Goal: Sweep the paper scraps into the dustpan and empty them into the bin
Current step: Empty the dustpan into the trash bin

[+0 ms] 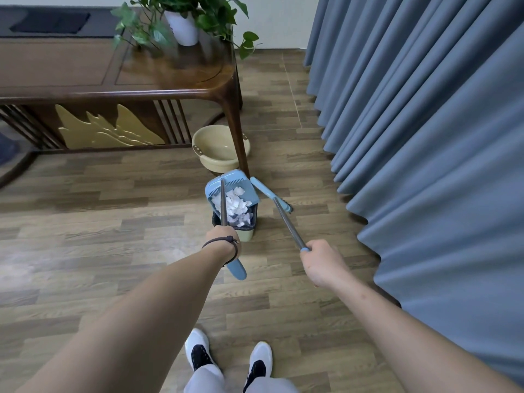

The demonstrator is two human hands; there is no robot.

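A light blue dustpan [236, 180] on a long metal handle is tipped over a small pale green bin [246, 234] on the floor. White paper scraps [234, 204] slide from the pan into the bin's dark liner. My left hand [224, 241] grips the dustpan handle, whose blue end sticks out below the wrist. My right hand [320, 260] holds the broom [269, 194] by its metal pole; the blue broom head rests on the floor just right of the bin.
A dark wooden table [170, 89] with a potted plant [184, 24] stands behind the bin. A beige basin [219, 150] sits under its corner by the leg. Blue curtains [425, 123] hang along the right. My white shoes [226, 358] are below.
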